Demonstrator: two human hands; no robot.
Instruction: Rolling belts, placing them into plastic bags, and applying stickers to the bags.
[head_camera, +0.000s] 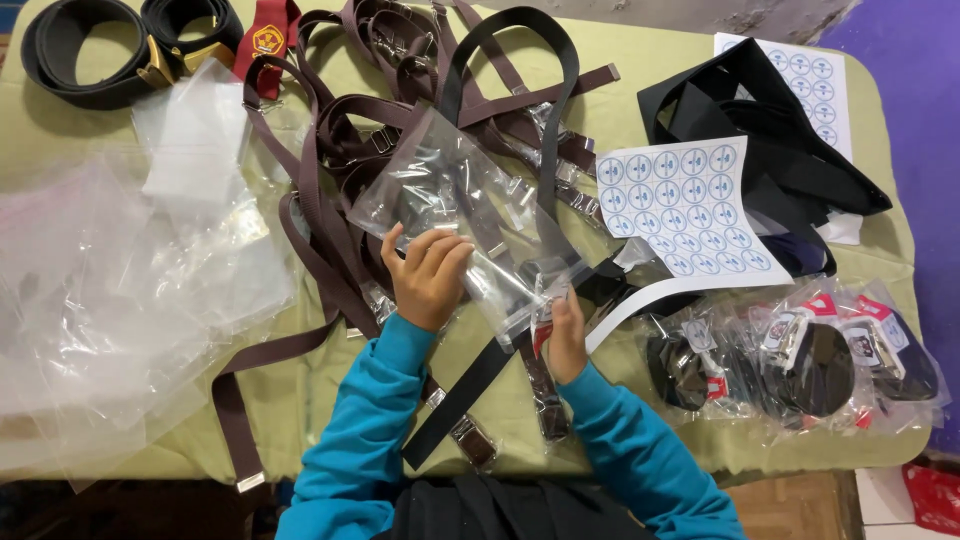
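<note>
Center frame, both hands are on a clear plastic bag (470, 215) with a dark strap inside: left hand (428, 275) pinches its lower edge, right hand (566, 335) grips the bottom corner. Finished packed bags (800, 360) pile at lower right, empty bags (120, 290) at left.

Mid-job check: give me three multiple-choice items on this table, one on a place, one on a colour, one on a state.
1. Where do the packed bags lie?
A. right front corner
B. far left corner
C. on the floor

2. What colour are the sleeves?
A. red
B. teal
C. white

3. The clear bag is:
A. lying untouched
B. held by both hands
C. hung on the wall

Key: 1 A, they sit at the table edge, lower right. 2 B, both forearms show teal. 3 B, the left hand and right hand grip it.
</note>
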